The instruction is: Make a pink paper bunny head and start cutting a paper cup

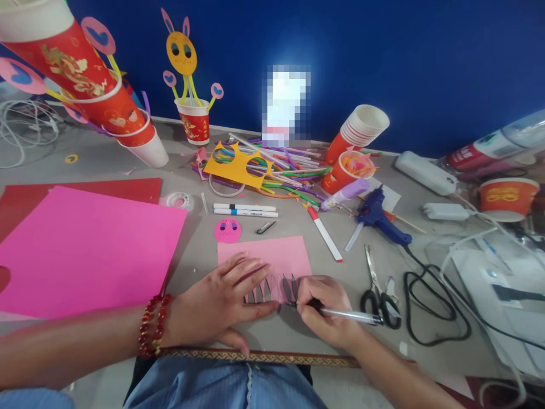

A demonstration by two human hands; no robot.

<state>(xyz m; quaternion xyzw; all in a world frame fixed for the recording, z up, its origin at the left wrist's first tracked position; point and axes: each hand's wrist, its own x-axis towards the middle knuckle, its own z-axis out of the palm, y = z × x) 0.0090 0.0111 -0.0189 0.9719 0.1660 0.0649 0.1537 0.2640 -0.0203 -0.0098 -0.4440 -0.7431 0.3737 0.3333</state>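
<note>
A light pink sheet of paper (272, 248) lies near the table's front edge, with pointed leaf-like shapes drawn along its lower part. My left hand (232, 292) rests flat on its left side, fingers spread. In my right hand (326, 304) a pen with a clear barrel (351, 314) is pinched, its tip down by the sheet's lower edge and partly hidden by the fingers. Just above the sheet are a pink paper circle with a drawn face (227, 230) and a small dark clip-like piece (266, 227).
Scissors (374, 295) and a blue glue gun (381, 216) with its black cord lie to the right. Bright pink card (93, 250) covers the left. Behind are markers (246, 211), coloured sticks, yellow cut paper (238, 165), stacked cups (355, 133) and a tall cup figure (123, 108).
</note>
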